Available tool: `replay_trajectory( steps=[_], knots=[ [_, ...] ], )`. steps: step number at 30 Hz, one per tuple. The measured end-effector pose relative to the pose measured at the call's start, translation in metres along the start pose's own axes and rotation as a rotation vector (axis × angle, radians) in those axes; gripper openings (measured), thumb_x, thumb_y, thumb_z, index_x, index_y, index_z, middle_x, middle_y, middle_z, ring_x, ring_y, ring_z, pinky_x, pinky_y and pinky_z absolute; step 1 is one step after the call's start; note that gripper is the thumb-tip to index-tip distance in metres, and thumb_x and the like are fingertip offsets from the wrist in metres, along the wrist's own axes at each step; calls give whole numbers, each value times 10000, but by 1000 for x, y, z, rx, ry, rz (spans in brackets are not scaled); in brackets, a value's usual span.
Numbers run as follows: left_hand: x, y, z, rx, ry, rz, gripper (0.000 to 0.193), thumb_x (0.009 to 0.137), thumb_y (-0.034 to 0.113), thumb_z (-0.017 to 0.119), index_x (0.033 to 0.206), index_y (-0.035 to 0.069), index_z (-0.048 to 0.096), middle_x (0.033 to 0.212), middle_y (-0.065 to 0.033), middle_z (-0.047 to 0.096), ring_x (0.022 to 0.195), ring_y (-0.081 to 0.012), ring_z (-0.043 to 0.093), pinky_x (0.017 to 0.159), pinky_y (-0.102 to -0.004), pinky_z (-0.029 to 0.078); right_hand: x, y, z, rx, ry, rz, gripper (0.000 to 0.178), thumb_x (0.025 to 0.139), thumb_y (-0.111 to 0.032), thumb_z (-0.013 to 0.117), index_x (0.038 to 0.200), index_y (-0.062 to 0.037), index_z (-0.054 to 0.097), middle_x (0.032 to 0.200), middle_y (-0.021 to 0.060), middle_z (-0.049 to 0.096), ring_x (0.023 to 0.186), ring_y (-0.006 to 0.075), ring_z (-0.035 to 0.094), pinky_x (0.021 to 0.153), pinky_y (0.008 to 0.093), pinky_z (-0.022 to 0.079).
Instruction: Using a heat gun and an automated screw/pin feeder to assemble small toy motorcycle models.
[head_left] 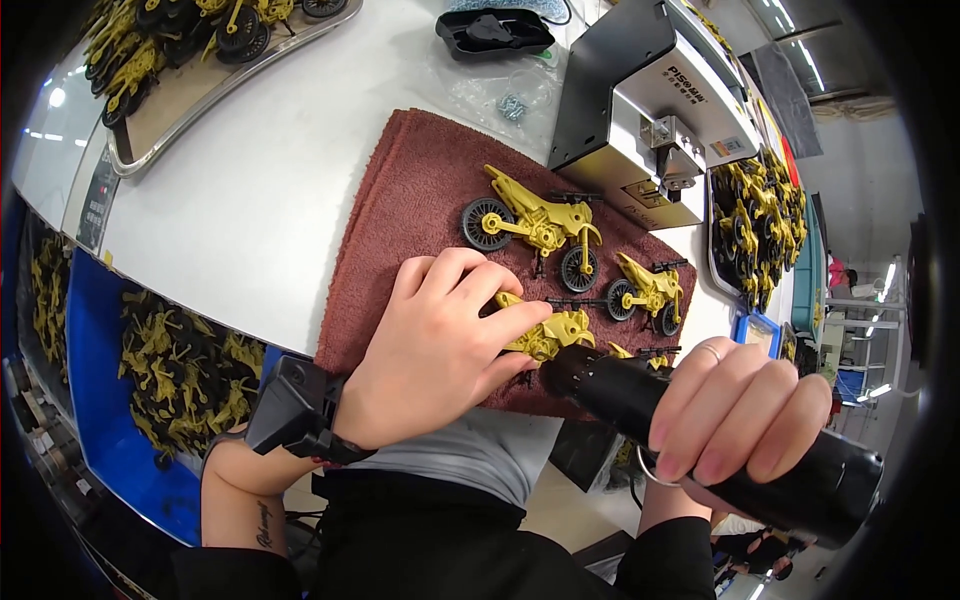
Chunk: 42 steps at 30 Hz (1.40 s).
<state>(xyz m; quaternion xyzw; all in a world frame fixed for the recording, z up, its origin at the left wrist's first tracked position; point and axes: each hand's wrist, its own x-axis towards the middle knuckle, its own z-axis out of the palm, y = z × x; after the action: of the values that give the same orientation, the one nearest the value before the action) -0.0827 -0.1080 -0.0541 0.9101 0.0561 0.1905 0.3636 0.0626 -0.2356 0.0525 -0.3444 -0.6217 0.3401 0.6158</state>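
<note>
My left hand (430, 345) presses a yellow toy motorcycle (560, 332) onto a brown towel (400, 175), its fingers closed around the toy's body and hiding much of it. In my right hand (745, 415) is a black electric screwdriver (815, 485), tilted, with its front end right at the held toy. The tool's tip cannot be made out. Just beyond lies a second toy motorcycle (545, 225) with black wheels, on its side. A smaller-looking one (650, 290) rests to the right, and part of another (625, 352) shows behind the screwdriver.
A grey and white screw feeder (615, 110) stands at the towel's far right. Behind the towel are small screws (512, 107) on clear plastic and a black tray (490, 38). Toy motorcycles fill a metal-rimmed tray (195, 112) far left, a blue bin (105, 385) lower left, and a pile (755, 230) at right.
</note>
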Motion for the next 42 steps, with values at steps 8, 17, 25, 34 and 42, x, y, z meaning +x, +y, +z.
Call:
replay_trajectory(
  steps=[8,17,25,34,42],
  knots=[
    [0,2,1,6,6,-4,393,646,250,722,1024,174,642,992,-6,545,996,-220,468,819,-375,342,3,0,-2,12,-95,-30,187,894,-202,504,859,-19,485,789,172,592,624,297,626,587,368,530],
    [1,2,2,1,20,-3,413,630,234,754,1024,183,640,971,12,543,966,-206,476,810,-369,340,16,-61,-51,-222,449,-232,451,681,-461,625,870,-93,445,770,11,441,588,100,438,641,250,349],
    [1,3,3,27,48,4,413,622,242,758,1016,183,648,965,15,543,950,-212,477,797,-363,340,46,-44,-98,-124,500,-116,839,686,-735,400,957,52,508,824,110,459,669,195,451,688,316,366],
    [2,4,2,30,45,0,401,627,245,753,1009,183,651,966,15,543,951,-213,477,792,-359,339,59,-13,-80,-501,875,-92,858,670,-784,416,970,15,503,813,80,470,645,179,462,671,317,372],
    [3,2,3,29,25,11,412,633,257,745,1026,176,650,962,11,549,959,-205,478,793,-365,343,10,-21,-26,-30,378,-24,503,703,-365,761,880,-87,381,757,20,461,556,125,492,572,258,393]
  ],
)
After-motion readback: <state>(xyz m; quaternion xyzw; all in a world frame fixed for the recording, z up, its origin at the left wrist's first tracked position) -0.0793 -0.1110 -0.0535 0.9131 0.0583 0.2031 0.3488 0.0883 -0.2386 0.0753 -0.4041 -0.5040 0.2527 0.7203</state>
